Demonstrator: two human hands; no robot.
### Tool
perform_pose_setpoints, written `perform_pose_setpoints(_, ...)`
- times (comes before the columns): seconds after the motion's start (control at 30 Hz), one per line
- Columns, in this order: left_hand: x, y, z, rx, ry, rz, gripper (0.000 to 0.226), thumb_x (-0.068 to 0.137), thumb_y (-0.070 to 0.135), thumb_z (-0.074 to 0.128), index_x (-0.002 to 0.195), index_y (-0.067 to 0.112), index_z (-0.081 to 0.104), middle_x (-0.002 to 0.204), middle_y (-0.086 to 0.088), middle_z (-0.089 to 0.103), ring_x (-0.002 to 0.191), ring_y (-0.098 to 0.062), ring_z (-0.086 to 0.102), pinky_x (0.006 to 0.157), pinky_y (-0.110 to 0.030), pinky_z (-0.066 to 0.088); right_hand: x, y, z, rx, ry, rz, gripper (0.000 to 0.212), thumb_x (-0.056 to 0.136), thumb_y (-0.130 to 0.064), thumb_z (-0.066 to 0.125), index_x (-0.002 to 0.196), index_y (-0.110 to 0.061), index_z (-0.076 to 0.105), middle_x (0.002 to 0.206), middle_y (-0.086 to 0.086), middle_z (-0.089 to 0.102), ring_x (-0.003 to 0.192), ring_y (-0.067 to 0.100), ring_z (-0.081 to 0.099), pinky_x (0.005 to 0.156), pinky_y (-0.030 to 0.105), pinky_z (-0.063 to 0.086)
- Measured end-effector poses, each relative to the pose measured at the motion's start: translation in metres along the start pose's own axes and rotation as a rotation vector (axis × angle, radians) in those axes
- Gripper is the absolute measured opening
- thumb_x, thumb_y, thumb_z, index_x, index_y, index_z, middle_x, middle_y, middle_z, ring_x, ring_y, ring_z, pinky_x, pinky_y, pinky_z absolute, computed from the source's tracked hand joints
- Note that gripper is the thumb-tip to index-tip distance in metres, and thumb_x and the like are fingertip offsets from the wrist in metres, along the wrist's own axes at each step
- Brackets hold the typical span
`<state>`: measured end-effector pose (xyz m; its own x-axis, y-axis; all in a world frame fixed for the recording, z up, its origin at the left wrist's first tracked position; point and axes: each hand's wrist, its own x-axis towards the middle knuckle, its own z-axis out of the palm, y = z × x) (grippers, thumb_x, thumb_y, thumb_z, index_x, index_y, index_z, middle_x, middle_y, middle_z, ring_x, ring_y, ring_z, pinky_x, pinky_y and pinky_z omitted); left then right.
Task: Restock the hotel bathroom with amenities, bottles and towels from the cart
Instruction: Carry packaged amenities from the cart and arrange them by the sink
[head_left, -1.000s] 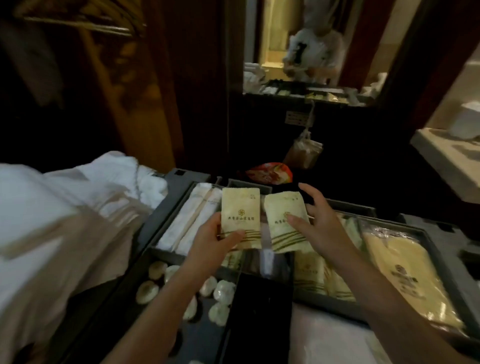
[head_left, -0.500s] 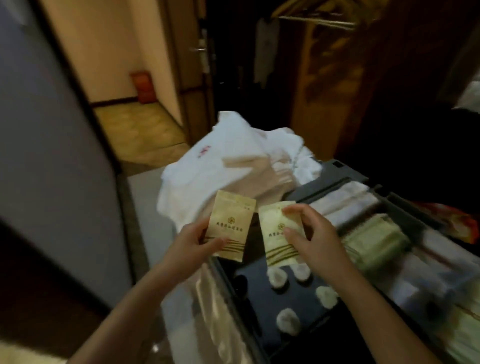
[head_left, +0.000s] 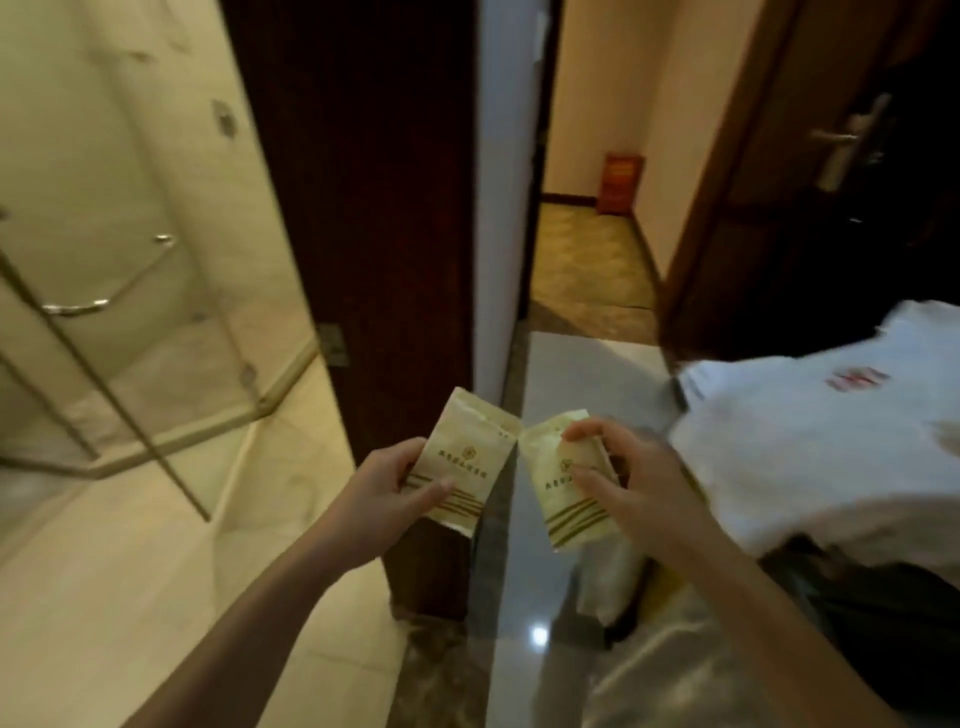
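Packets are both pale tan paper sachets with a gold logo and brown stripes near the bottom. Left hand (head_left: 382, 501) pinches the left packet (head_left: 464, 462), right hand (head_left: 641, 491) pinches the right packet (head_left: 569, 493), corners nearly touching, just left of the white linen pile (head_left: 810, 447).
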<state>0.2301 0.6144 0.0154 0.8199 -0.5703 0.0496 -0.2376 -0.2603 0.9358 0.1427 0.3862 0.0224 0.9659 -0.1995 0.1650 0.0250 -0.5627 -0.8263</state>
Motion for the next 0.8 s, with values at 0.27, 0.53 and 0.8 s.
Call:
perform_pose_setpoints(0.27, -0.022, -0.071, -0.162, -0.079, 0.216, -0.113, 0.014, 0.086, 0.001, 0.056, 0.098, 0.007, 0.062, 0.091, -0.007, 0.067, 0.083, -0.009, 0.067, 0.068, -0.021, 0.055, 0.101, -0.071, 0.151, 0.092, -0.253, -0.086, 0.028, 0.089, -0.015, 0.060, 0.097, -0.041, 0.053, 0.098, -0.009, 0.060, 0.082, 0.006, 0.066, 0.059, 0.022, 0.056)
perform_pose_setpoints(0.53, -0.066, -0.121, -0.288, -0.091, 0.489, -0.178, 0.017, 0.085, -0.002, 0.057, 0.095, 0.012, 0.063, 0.088, -0.005, 0.068, 0.083, -0.016, 0.069, 0.073, -0.030, 0.058, 0.170, -0.141, 0.294, 0.212, -0.454, -0.181, 0.024, 0.087, -0.012, 0.061, 0.099, -0.033, 0.058, 0.103, -0.002, 0.060, 0.087, 0.013, 0.063, 0.059, 0.023, 0.055)
perform_pose_setpoints(0.8, -0.101, -0.157, -0.375, -0.097, 0.808, -0.303, 0.016, 0.087, 0.003, 0.058, 0.093, 0.016, 0.063, 0.089, -0.005, 0.069, 0.082, -0.015, 0.069, 0.074, -0.030, 0.058, 0.233, -0.207, 0.415, 0.262, -0.718, -0.341, 0.027, 0.087, -0.007, 0.061, 0.097, -0.032, 0.057, 0.102, 0.003, 0.061, 0.089, 0.021, 0.064, 0.067, 0.037, 0.059)
